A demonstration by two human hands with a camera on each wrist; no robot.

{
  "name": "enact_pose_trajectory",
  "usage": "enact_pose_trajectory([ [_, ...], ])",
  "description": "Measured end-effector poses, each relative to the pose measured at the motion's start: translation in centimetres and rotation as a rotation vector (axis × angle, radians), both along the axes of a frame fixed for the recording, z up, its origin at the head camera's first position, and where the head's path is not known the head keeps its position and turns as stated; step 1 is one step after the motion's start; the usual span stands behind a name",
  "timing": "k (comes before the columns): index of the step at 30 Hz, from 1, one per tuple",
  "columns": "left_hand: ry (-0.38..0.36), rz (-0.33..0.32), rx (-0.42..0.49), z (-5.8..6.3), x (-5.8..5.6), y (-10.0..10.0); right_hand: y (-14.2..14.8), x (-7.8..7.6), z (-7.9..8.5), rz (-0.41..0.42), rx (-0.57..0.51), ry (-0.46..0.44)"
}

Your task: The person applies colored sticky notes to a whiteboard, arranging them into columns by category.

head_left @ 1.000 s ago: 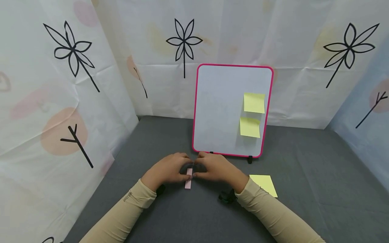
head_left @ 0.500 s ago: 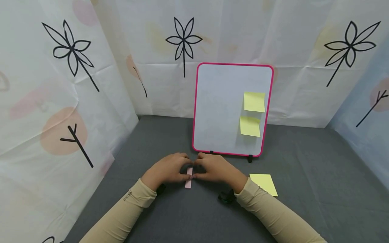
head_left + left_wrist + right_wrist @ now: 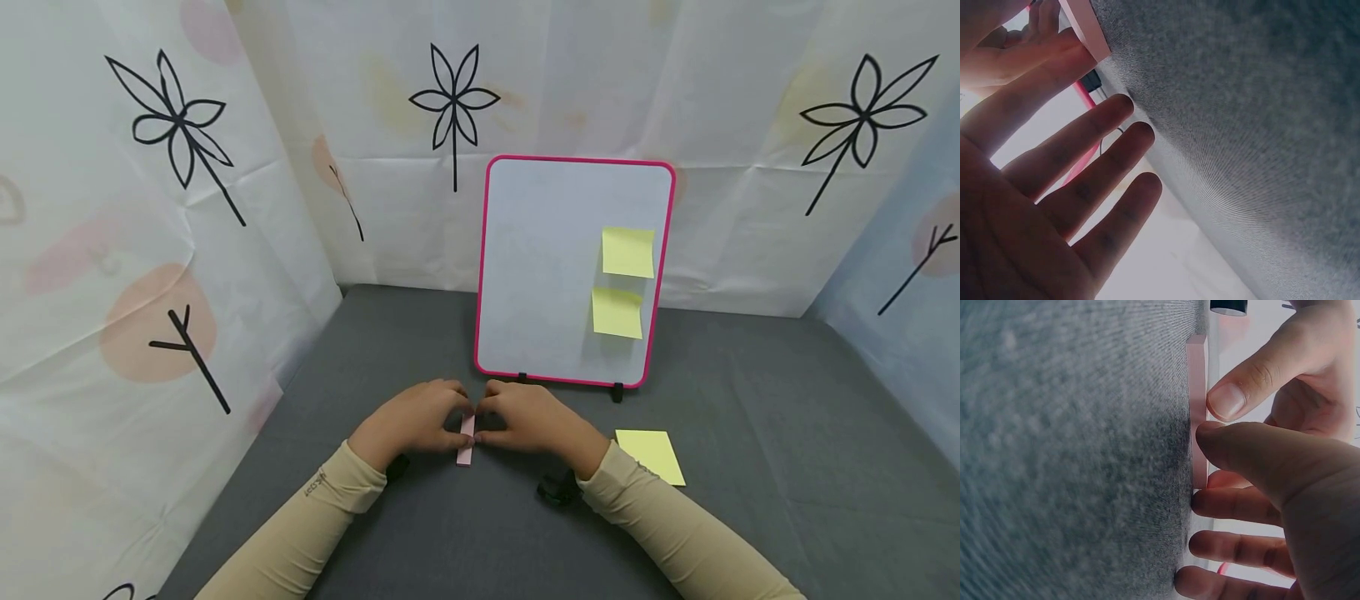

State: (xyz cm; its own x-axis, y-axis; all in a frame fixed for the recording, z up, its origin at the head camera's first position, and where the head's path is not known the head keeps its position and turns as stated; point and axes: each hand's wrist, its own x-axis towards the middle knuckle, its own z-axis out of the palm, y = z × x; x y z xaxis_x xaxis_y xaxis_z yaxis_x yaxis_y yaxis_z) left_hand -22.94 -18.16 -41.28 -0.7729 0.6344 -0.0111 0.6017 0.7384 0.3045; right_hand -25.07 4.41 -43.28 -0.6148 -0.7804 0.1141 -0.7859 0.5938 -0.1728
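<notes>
A narrow pad of pink sticky notes (image 3: 465, 457) lies on the grey tabletop between the two hands. The left hand (image 3: 420, 419) reaches in from the left, its thumb on the pad and its index finger at the far end. In the left wrist view, the other left fingers (image 3: 1107, 159) stand spread and straight beyond the pad's end. From the other side the right hand (image 3: 536, 419) meets it. The right thumb (image 3: 1235, 440) presses the pad beside the left thumb (image 3: 1229, 403), and the right index finger is near its far end. The thumbs hide part of the pad.
Behind the hands, a whiteboard (image 3: 555, 275) with a pink frame leans on small black feet. Two yellow sticky notes (image 3: 627, 252) are on its right side. Another yellow sticky note (image 3: 656, 454) lies by the right forearm. Patterned cloth (image 3: 360, 83) encloses the table.
Both index fingers have come down to the far end of the pink pad, covering it slightly more. The thumbs and the pad stay in nearly the same place.
</notes>
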Motion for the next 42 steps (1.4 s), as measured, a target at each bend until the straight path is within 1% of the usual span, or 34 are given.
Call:
enact_pose_trajectory([
  [6,0.018,-0.006,0.006,0.0,-0.1,-0.2,0.0,0.1,0.0,0.013,-0.014,0.016],
  [16,-0.012,0.004,0.020,0.3,0.0,-0.3,-0.2,0.4,0.2,0.036,-0.056,0.047],
  [22,-0.016,-0.007,0.006,0.2,-0.2,-0.3,-0.3,0.4,-0.2,0.028,-0.046,0.062],
  [27,-0.020,-0.008,0.012,0.3,-0.2,-0.5,-0.4,0.5,-0.1,0.028,-0.050,0.072],
  [37,-0.048,0.007,0.009,0.6,0.1,-0.6,-0.6,1.0,0.2,0.034,-0.051,0.066],
  [42,-0.044,0.019,0.000,0.7,0.1,-0.6,-0.7,1.1,0.3,0.042,-0.064,0.067],
])
